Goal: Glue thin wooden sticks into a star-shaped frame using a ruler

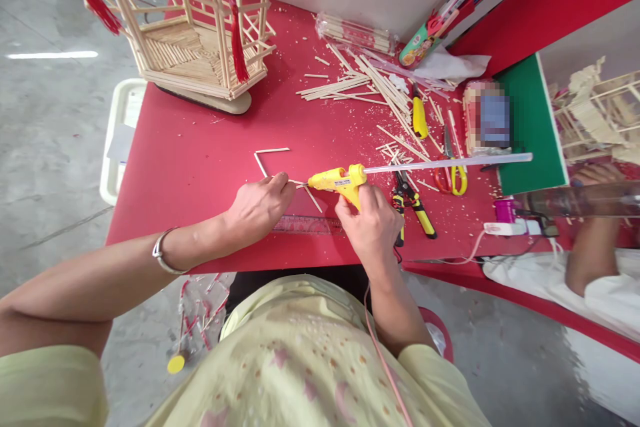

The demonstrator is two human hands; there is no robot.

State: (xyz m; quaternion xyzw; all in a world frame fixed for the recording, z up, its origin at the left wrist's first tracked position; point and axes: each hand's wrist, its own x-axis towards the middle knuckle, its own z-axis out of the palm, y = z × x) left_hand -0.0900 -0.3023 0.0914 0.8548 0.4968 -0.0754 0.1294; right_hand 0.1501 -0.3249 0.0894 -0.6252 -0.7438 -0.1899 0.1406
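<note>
A yellow hot glue gun (336, 179) is gripped in my right hand (373, 220), its nozzle pointing left. From its back sticks out a long clear glue stick (450, 163). My left hand (263, 205) is closed, with fingertips pinched on a thin wooden stick (299, 182) right by the nozzle. Beyond that hand lie joined sticks in an angled shape (260, 161). Another short stick (314, 199) slants below the nozzle. A clear ruler (310, 225) lies on the red table between my hands.
A stick-built pavilion model (200, 47) with red tassels stands at the back left. Loose sticks (350, 85), a yellow utility knife (419, 113), scissors (454, 170) and cutting pliers (413, 203) lie to the right. A power strip (507, 227) is near another person's arm (593, 247).
</note>
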